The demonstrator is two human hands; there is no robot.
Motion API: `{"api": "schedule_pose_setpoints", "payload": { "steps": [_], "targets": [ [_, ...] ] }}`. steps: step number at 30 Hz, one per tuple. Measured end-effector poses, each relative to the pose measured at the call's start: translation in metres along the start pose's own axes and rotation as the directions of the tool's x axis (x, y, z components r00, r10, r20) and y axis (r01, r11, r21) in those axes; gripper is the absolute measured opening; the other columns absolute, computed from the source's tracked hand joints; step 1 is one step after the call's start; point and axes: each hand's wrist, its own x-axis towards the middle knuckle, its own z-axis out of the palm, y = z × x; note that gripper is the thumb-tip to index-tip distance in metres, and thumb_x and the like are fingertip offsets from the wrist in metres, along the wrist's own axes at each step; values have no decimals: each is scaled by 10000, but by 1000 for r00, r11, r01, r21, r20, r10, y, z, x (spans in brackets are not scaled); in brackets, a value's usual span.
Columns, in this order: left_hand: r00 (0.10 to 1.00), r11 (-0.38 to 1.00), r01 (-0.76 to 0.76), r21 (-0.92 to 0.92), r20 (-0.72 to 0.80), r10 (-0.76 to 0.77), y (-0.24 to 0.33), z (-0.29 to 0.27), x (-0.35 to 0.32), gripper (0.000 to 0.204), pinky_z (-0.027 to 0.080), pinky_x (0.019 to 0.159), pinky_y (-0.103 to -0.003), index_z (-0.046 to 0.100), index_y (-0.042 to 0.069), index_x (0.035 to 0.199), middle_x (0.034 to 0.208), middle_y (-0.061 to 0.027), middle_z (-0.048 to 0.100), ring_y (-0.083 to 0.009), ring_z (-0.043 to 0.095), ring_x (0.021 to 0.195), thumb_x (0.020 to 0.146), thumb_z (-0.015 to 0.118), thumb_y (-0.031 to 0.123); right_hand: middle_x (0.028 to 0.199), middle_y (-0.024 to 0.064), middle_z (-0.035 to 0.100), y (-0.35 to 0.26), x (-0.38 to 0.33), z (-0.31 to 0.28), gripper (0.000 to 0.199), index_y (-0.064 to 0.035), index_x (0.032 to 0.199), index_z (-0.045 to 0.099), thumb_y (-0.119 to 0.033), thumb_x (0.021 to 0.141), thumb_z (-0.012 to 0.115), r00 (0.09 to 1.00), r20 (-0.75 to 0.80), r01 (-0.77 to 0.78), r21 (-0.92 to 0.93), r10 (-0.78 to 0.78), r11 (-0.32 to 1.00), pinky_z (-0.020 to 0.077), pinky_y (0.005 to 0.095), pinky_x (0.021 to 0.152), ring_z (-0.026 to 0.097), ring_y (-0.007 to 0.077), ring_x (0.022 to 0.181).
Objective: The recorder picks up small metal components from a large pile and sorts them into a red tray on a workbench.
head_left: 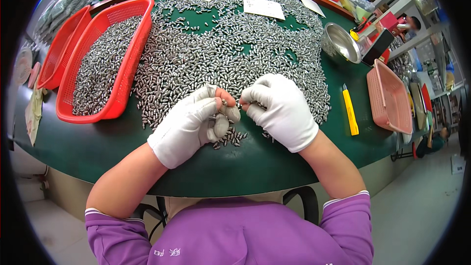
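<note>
basket (128, 59) left | metal pieces (230, 54) centre | bowl (343, 44), knife (350, 110) right

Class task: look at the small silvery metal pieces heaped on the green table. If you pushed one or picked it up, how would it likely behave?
The metal pieces look rounded and oblong, so one would probably roll when pushed. Their shine suggests smooth, somewhat slippery metal, likely stiff and heavy for its size. The left hand and right hand wear white gloves, which may help grip.
</note>
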Motion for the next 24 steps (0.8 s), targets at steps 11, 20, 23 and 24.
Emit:
{"api": "schedule_pose_setpoints", "payload": {
  "steps": [11,20,23,24],
  "targets": [
    [994,998,-19,66,-105,26,-2,-2,-1,210,309,509,-159,503,87,1002,838,-2,550,-41,400,589,901,568,259,754,48,577,-7,-1,3,127,-109,768,634,-120,661,702,983,181,62,-227,-20,972,467,360,647,572,247,733],
    [995,938,91,336,-61,-74,1,8,-2,207,297,478,-166,500,90,973,779,-2,523,-38,421,573,879,609,238,691,73,575,-9,5,-7,172,-59,755,632,-80,614,727,985,-46,171,104,-167,980,453,359,559,566,261,626],
    [993,943,93,320,-97,-65,3,9,-3,161,306,480,-162,508,93,964,788,-3,544,-34,428,571,891,586,214,689,63,578,-10,6,-9,176,-72,765,634,-51,620,731,986,-51,164,126,-159,978,449,342,553,566,248,623],
    [993,942,93,321,-98,-65,3,8,-2,161,306,480,-162,508,93,964,788,-3,544,-34,428,571,891,586,214,693,54,582,-9,7,-10,196,-87,778,636,-27,622,738,988,-53,153,139,-147,978,443,325,549,562,233,620]
  ]
}}
